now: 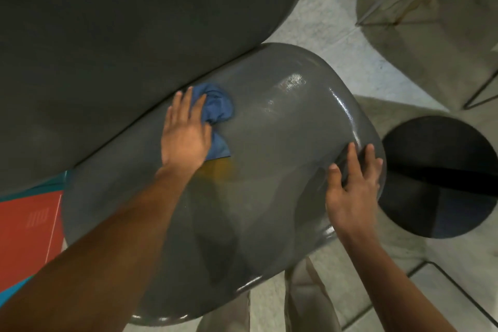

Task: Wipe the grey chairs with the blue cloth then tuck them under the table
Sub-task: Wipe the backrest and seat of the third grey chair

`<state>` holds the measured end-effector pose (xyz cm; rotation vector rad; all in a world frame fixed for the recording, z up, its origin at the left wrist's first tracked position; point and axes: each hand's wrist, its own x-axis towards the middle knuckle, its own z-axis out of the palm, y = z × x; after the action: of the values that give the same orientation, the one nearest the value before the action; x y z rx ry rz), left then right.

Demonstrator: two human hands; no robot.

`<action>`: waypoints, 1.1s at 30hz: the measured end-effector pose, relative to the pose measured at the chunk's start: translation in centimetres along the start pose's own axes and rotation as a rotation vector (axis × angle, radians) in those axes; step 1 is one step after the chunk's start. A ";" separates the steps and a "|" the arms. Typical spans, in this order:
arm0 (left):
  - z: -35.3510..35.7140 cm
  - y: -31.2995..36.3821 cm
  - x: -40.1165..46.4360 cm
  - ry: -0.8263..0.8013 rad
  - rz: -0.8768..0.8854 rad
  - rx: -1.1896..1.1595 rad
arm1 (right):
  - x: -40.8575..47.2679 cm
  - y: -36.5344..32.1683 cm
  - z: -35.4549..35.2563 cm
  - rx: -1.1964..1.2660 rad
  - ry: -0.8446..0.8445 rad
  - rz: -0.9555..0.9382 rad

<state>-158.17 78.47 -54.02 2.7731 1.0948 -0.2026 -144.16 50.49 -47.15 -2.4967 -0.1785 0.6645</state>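
so far the wiping is under way on one grey chair (269,148), and nothing here shows a chair fully finished or tucked in. the left hand (186,137) presses the bunched blue cloth (218,110) down on the chair's seat, on the side nearest the dark table (121,35), with the fingers fairly straight and slightly spread over the cloth, the thumb tucked against a fold. the right hand (353,183) rests on the chair's far rim from the table, fingers extended and a little apart, seemingly steadying the shell. glossy patches near that rim suggest some of the seat has already been gone over; the blurred lower part looks duller, so i judge it may be left to do. the seat's edge sits just at the table edge, mostly out from under it, so pushing it in remains. whether other grey chairs await cannot be told.
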 end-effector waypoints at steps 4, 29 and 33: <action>0.5 -4.4 -6.8 0.058 -0.247 -0.080 | 0.1 0.5 0.2 -0.052 -0.027 -0.022; 3.1 13.2 -16.0 -0.138 0.351 -0.123 | 0.1 0.3 0.9 -0.050 -0.013 0.011; 3.8 6.2 -21.1 -0.155 0.360 0.041 | 0.0 0.2 0.6 -0.051 -0.032 0.002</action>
<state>-169.50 59.25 -53.36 2.8704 0.5498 -0.3897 -144.42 50.60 -47.65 -2.5363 -0.2075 0.7097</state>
